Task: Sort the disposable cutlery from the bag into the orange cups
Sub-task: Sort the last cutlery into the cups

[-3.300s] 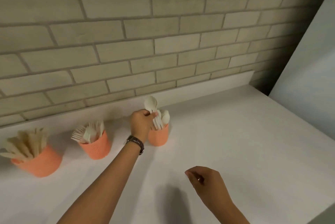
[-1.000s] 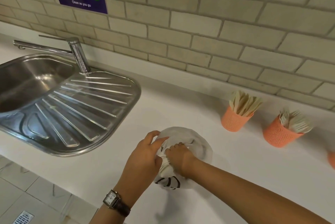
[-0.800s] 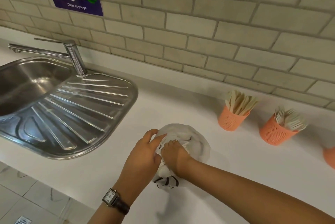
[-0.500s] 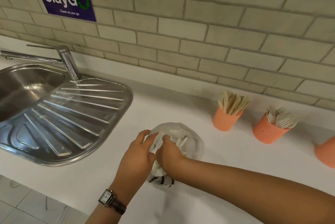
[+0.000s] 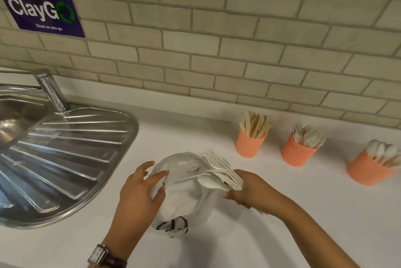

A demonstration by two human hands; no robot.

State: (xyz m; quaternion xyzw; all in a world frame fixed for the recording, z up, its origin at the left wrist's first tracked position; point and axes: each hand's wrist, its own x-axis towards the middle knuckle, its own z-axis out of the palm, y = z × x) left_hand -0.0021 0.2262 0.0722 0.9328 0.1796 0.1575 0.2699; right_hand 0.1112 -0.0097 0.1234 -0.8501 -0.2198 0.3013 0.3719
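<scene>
Hands meet at a white plastic bag (image 5: pixel 184 200) that sits on the white tabletop (image 5: pixel 282 235), near its front edge and just right of the steel sink (image 5: pixel 65 159). The left hand (image 5: pixel 138 189) reaches in from the near side and lies against the bag's left flank. Its fingers (image 5: pixel 159 176) are straight and spread, pressing on the plastic without closing round anything. A watch (image 5: pixel 101 255) with a dark strap sits on that wrist.

The right hand (image 5: pixel 249 191) comes in low from the right, its forearm crossing the near right corner. Its fingers are curled tight round a bunch of cutlery (image 5: pixel 219 172), held just above the bag's open mouth. The bunch is pale plastic: several forks fan out to the far left, and one spoon bowl lies under them. How many pieces it holds is hard to make out. Their handles are hidden inside the fist.

The bag is crumpled and rounded, with a dark printed mark low on its near side. What remains inside is hidden.

Three orange mesh cups stand in a row to the far right, well apart from the bag. The left cup (image 5: pixel 249 145) holds flat tan pieces, the middle cup (image 5: pixel 296 155) holds forks, and the right cup (image 5: pixel 366 172) holds spoons, partly cut off by the edge.

Behind the sink stands a tap (image 5: pixel 51 92), its spout cut off at the left. A purple sign (image 5: pixel 41 9) reading "ClayGo" hangs on the pale brick wall (image 5: pixel 238 40).
</scene>
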